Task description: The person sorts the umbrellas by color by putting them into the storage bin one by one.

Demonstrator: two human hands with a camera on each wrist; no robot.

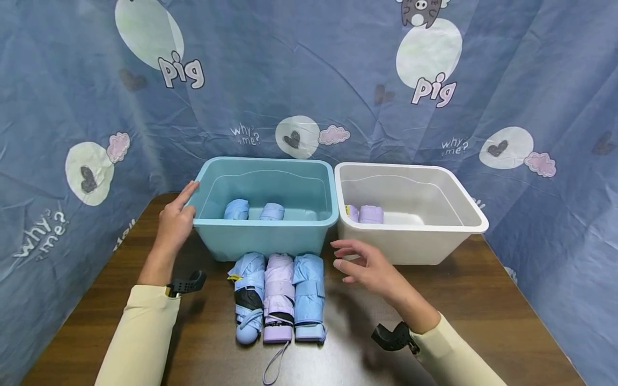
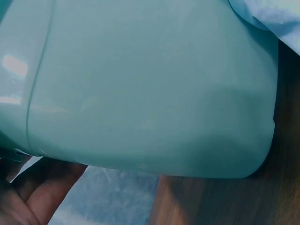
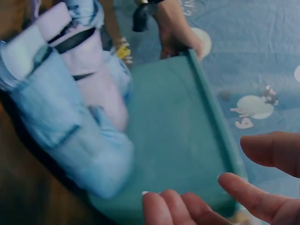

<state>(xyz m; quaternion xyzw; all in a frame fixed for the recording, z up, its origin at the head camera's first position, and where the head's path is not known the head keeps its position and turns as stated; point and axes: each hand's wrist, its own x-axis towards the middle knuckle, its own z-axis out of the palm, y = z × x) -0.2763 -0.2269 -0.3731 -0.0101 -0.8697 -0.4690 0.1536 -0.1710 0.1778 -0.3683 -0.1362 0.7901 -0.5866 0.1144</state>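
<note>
My left hand (image 1: pixel 175 222) holds the left rim of the teal bin (image 1: pixel 270 238) near its front corner; in the left wrist view its fingers (image 2: pixel 54 187) sit beneath the lip. My right hand (image 1: pixel 364 268) hovers empty, fingers loosely bent, before the white bin (image 1: pixel 393 249) and right of three folded umbrellas. These lie side by side in front of the teal bin: a blue umbrella (image 1: pixel 249 295) with a rounded handle, a lilac umbrella (image 1: pixel 279 295) with a wrist strap, and another blue umbrella (image 1: pixel 309 295). The right wrist view is blurred.
Two blue umbrellas (image 1: pixel 236 209) stand inside the teal bin, and lilac ones (image 1: pixel 371 214) inside the white bin, whose left side adjoins the teal one. All rest on a dark wooden table (image 1: pixel 502 311). A blue printed cloth (image 1: pixel 309 69) hangs behind.
</note>
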